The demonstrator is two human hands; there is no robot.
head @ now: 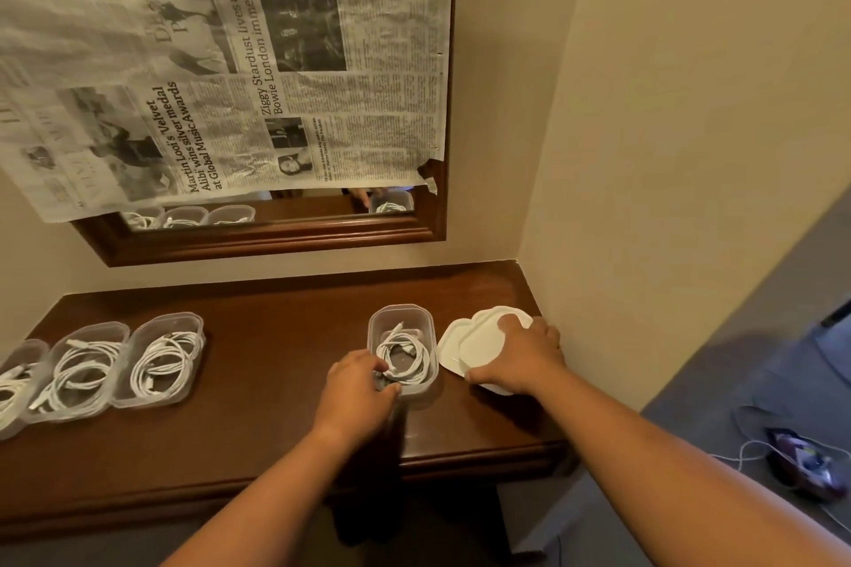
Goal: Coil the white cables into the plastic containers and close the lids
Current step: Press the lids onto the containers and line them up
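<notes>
White cable point(405, 357) lies coiled inside the box point(400, 308), which stands toward the right end of the desk point(276, 364), about midway between its far and near edges. Your left hand point(357, 387) clamps the box's near left corner, fingers curled over the rim. Whether the fingertips also touch the cable cannot be told. Your right hand point(525, 355) grips the lids point(465, 348), stacked just beside the box at the desk's right edge, near the wall point(644, 198). Its fingers bend over the far side and the thumb sits at the near side.

Step in hand, by judgement: lidding this box.
- Take one lid only. The stack is offset, so peel the top one by its edge.
- Brace the box with the left hand so it cannot slide.
- Check that no loop stands above the rim; one cable end points toward the far wall of the box.
- Seat the lid squarely, then press round every corner.

Three more boxes point(170, 317) sit along the desk's left end, each with cable, none lidded. The leftmost is cut off at the picture's edge. The lid count is unreadable, as your palm covers much of the stack. Your left hand hides the box's near left corner.
</notes>
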